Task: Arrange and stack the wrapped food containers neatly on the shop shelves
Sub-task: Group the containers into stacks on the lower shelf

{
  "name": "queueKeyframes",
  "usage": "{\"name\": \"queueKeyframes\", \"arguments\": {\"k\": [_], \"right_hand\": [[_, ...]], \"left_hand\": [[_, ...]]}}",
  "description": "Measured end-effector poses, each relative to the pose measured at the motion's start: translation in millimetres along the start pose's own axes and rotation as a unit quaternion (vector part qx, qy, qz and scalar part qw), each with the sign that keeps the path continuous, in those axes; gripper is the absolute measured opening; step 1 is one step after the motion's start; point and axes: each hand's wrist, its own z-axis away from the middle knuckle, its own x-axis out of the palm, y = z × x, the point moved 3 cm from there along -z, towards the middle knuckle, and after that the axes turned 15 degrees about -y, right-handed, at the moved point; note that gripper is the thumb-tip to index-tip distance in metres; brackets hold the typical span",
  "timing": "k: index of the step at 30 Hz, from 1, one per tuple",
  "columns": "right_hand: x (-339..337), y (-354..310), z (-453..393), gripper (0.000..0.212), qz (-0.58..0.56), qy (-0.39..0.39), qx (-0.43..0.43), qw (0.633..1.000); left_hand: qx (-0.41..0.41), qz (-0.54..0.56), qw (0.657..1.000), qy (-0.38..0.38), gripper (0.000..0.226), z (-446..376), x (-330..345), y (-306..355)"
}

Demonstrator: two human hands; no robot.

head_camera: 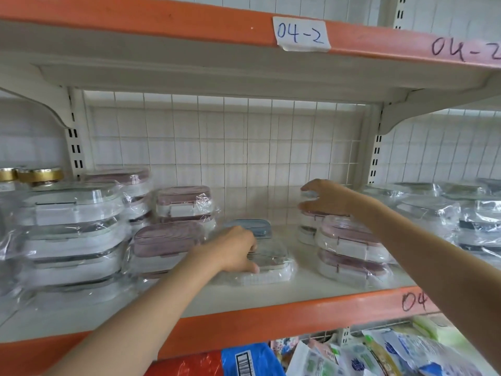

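- Clear plastic film wraps every food container on the white shelf, whose front edge is an orange strip.
- Left hand: fingers curled over the near side of a blue-lidded container lying flat at the middle of the shelf, thumb at its front rim; it grips this one.
- Right hand: reaching to the back, fingers and thumb spread around the top of a rear stack near the wire grid back panel; it appears to clasp the top container, though the far side of the grasp is hidden.
- Step in hand, as I judge it: gathering loose containers from the open middle of the shelf into tidy piles.
- Next move calls for lifting the blue-lidded container level and squaring it onto a pile of like shape; the slippery film could let it slide.
- Pink-lidded stack: two high, near the front edge, just in front of the rear stack.
- Left end: tall stack of larger containers, and pink-lidded piles beside it.
- Gold-lidded jars stand at the far left rear corner.
- Paper label "04-2" is taped on the upper shelf's orange edge; packaged goods fill the shelf below.
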Motion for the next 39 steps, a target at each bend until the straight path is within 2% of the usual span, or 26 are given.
{"name": "queueKeyframes", "arguments": {"k": [2, 6, 11, 18, 21, 24, 27, 29, 33, 39], "right_hand": [[-3.2, 25.4, -9.7, 0.074, 0.028, 0.008, 0.05, 0.998], [4.6, 61.9, -19.9, 0.091, 0.057, -0.024, 0.133, 0.989], [2.1, 66.4, -24.2, 0.093, 0.13, -0.019, 0.169, 0.977], [4.1, 57.7, -29.5, 0.086, 0.032, -0.037, 0.136, 0.989], [-0.8, 38.2, -30.2, 0.084, 0.045, 0.022, 0.129, 0.99], [-0.4, -1.6, -40.8, 0.084, 0.045, 0.072, 0.04, 0.996], [13.4, -46.9, -56.5, 0.083, 0.043, 0.046, -0.049, 0.997], [30.1, -68.7, -65.9, 0.084, 0.042, 0.009, -0.073, 0.996], [64.3, -82.5, -77.3, 0.079, 0.025, -0.07, -0.087, 0.993], [42.9, -57.0, -56.9, 0.087, 0.015, -0.085, -0.082, 0.993]], "left_hand": [[-0.013, 0.003, 1.0, 0.012, 0.045, -2.8, -1.0, -0.8], [-0.019, 0.011, 0.999, 0.032, 0.055, -9.2, -1.5, -4.8], [-0.011, 0.018, 0.999, 0.042, 0.06, -8.4, 0.9, -8.1], [-0.011, 0.017, 0.998, 0.054, 0.05, -4.8, 9.5, -6.3], [-0.009, 0.018, 0.998, 0.051, 0.049, -5.7, 10.6, -6.1], [-0.006, 0.02, 0.999, 0.047, 0.05, -6.6, 11.4, -7.0], [-0.001, 0.027, 0.999, 0.044, 0.055, -6.4, 11.8, -6.5], [-0.002, 0.028, 0.999, 0.045, 0.057, -5.4, 11.3, -5.5], [-0.014, 0.023, 0.998, 0.048, 0.051, -5.1, 9.1, -4.3], [-0.017, -0.002, 0.999, 0.047, 0.046, -2.6, 8.1, -2.8]]}}
